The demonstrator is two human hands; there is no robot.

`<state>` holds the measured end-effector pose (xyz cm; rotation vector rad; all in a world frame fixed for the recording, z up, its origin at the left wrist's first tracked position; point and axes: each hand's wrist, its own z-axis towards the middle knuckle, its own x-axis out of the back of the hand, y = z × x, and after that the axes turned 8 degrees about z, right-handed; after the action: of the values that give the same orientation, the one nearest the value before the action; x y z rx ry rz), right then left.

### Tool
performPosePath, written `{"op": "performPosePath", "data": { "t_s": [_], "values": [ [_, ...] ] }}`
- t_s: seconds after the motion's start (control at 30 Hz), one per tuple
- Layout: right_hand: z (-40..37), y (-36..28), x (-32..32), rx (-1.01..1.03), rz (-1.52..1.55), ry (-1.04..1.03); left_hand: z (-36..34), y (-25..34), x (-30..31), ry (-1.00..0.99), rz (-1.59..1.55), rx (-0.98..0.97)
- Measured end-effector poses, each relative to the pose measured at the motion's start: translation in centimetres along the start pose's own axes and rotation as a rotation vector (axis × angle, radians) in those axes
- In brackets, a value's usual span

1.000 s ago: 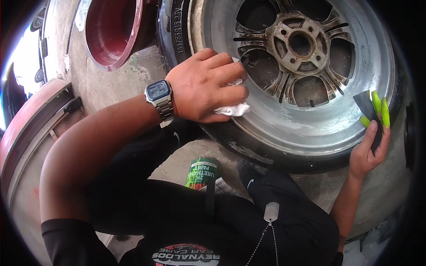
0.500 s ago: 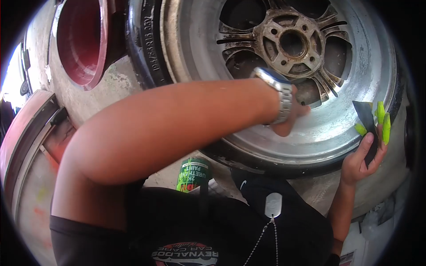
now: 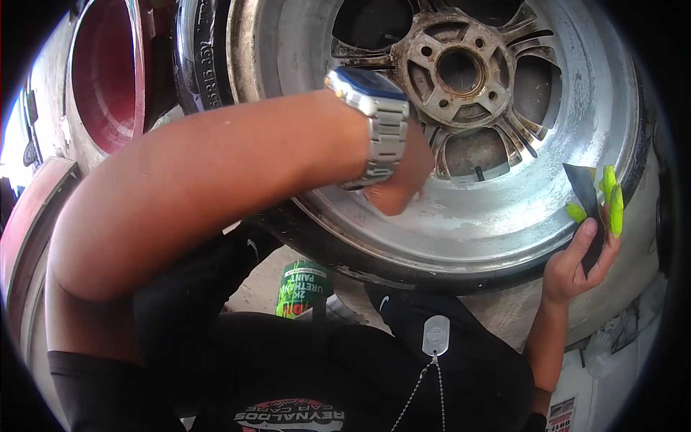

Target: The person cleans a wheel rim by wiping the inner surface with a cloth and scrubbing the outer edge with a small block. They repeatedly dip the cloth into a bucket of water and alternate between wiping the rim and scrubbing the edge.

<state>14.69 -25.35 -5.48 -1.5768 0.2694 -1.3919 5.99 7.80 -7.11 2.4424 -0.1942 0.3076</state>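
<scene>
One car wheel (image 3: 504,205) fills the upper middle of the view, its hollow inner side towards the person, the bare metal bright in patches along the lower curve and the brown-stained hub (image 3: 432,93) showing round holes and a larger centre opening. A black tyre (image 3: 403,279) surrounds it. The left hand (image 3: 407,173), below a steel watch (image 3: 389,126), reaches across the wheel's lower left; its fingers are mostly hidden, so I cannot tell whether they are spread or closed, or what they hold. The right hand (image 3: 572,270), at the wheel's lower right edge, pinches a dark strip (image 3: 586,191) between thumb and fingers, with bright green coverings (image 3: 615,209) on the fingers. Below the tyre, a green paint can (image 3: 294,286) stands on the grey floor (image 3: 497,324) near the person's legs. A metal tag (image 3: 436,335) hangs on a bead chain in front of the dark clothing. At upper left is a red round container (image 3: 138,72), with a curved reddish panel (image 3: 43,194) beneath it.
</scene>
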Motion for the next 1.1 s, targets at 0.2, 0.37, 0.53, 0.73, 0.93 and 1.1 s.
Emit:
{"op": "performPosePath", "data": {
  "t_s": [0.2,0.37,0.53,0.73,0.93,1.1],
  "values": [
    [0.0,0.2,-0.3,0.010,0.030,0.001,-0.8,-0.1,2.1,-0.157,0.073,0.089],
    [0.7,-1.0,-1.0,0.012,0.024,-0.001,0.9,2.2,0.8,0.029,-0.052,0.017],
    [0.2,0.1,-0.8,0.008,0.023,0.036,1.3,2.6,0.6,-0.065,-0.001,0.086],
    [0.9,-0.8,-1.3,-0.009,0.113,-0.030,-1.7,2.2,1.0,-0.117,0.144,0.254],
    [1.1,-1.1,-1.7,0.114,0.111,-0.107,-15.6,1.6,-0.4,0.569,0.308,0.266],
    [2.0,-1.9,-1.6,0.188,0.026,-0.178,-28.8,-1.6,-4.3,1.034,0.121,0.525]
  ]
}}
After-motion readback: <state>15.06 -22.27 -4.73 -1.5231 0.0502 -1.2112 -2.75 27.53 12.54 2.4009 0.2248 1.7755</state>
